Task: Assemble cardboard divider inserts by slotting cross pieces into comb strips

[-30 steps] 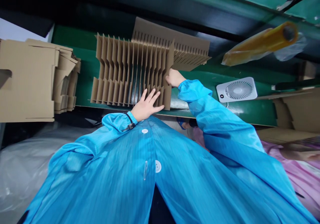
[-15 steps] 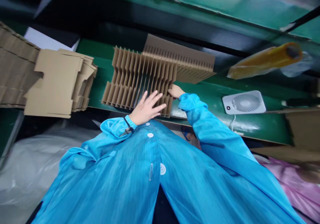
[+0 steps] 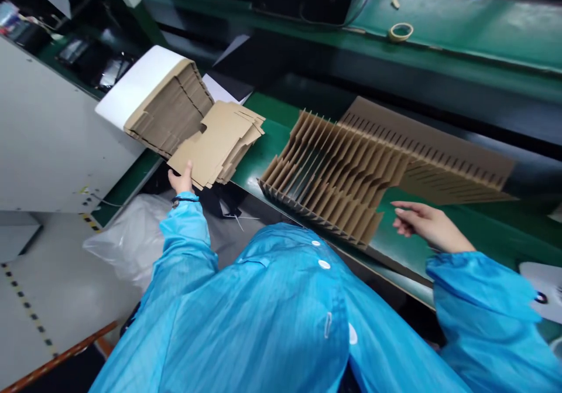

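My left hand (image 3: 181,180) reaches left and grips the near edge of the top flat cardboard box blank (image 3: 215,141), thumb on top, on a pile of blanks at the bench's left end. My right hand (image 3: 422,220) hovers open just right of the assembled cardboard divider grid (image 3: 333,176), fingers loosely spread, touching nothing. The grid lies on the green bench (image 3: 404,252) in front of me. Behind it rests a stack of slotted divider strips (image 3: 434,153). Both arms wear blue sleeves.
A taller bundle of folded cartons (image 3: 162,100) with a white top sits behind the blanks. A tape roll (image 3: 401,31) lies on the upper green shelf. A white fan (image 3: 544,284) shows at the right edge. A clear plastic bag (image 3: 127,235) is on the floor at left.
My view swung left. My left hand left the divider grid and took hold of the cardboard blank. My right hand let go of the grid's right end and drew back.
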Demonstrator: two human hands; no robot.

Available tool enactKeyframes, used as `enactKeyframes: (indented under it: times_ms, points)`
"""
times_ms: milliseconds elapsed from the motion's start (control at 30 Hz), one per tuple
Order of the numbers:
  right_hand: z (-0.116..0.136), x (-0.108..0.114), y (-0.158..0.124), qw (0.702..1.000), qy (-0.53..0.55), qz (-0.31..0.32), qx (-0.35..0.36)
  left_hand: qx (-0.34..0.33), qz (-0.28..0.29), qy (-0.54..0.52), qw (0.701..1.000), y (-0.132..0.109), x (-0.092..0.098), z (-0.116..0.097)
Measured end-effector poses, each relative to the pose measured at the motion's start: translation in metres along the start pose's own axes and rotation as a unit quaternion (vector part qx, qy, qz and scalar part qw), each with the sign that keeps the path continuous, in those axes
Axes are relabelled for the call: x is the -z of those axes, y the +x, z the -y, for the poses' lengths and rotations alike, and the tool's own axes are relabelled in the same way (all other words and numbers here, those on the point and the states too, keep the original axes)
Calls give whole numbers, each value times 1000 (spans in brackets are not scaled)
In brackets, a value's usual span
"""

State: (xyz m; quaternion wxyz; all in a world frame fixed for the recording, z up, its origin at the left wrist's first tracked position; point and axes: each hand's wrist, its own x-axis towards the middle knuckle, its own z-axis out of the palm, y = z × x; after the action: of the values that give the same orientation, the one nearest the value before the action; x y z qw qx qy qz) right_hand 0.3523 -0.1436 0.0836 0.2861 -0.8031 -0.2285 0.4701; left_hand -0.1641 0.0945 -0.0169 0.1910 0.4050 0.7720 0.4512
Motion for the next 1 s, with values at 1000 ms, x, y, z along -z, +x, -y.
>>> enactKeyframes:
  times_ms: [1000]
  points:
    - [28, 16, -43, 967, 164, -73, 181, -793, 416, -246, 372, -285, -40, -163]
